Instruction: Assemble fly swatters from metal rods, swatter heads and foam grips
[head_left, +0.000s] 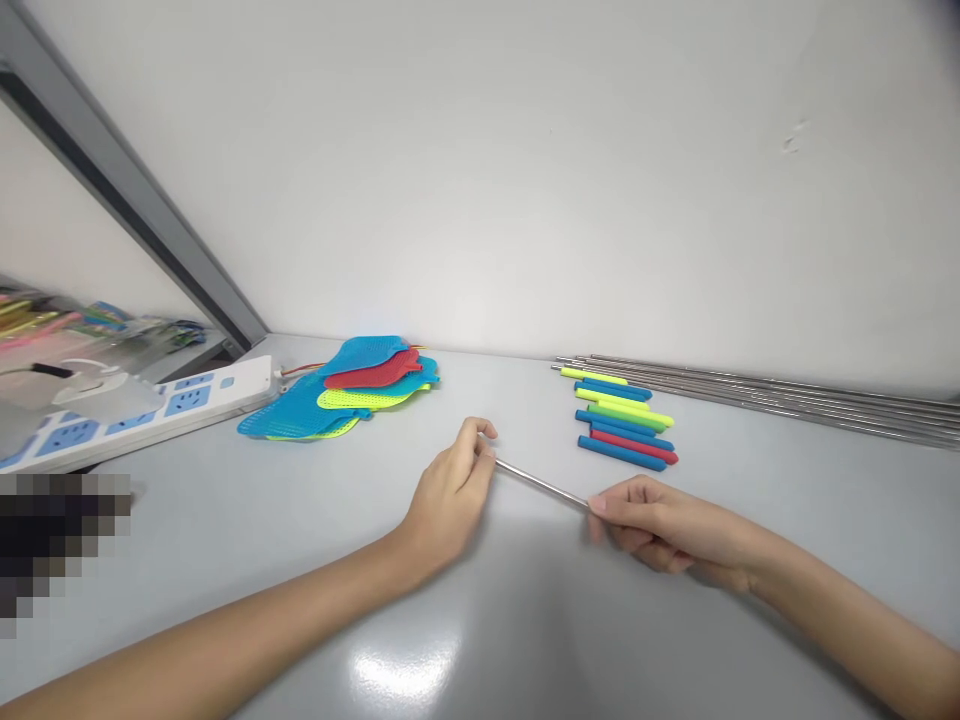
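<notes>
We noted one thin metal rod [541, 483] slanting between the two hands over the near-middle of the grey table [510, 630], lower toward the right side of our view. The left hand [446, 495] was closed narrowly about its far end, fingers curled and thumb against it; the right hand [660, 522] pinched the nearer end between thumb and fingers. Both tips were covered, so we could not tell how much rod ran on inside either grip. We judged slipping the likeliest trouble: the metal looked smooth, and a light fingertip hold could give if the hands pulled or twisted unevenly. Dropped, the rod might roll on the glossy tabletop. Just beyond the right hand lay a loose row of coloured tubes [622, 426]; being roundish, they could scatter if the knuckles brushed them. Behind them the bundle of rods [787, 393] lay along the wall, and a careless reach might spread it. Far left, the overlapping mesh paddles [371, 372] could slide if knocked, and a wide swing of bare metal toward the power strip [246, 384] seemed to us the worst mishap.
</notes>
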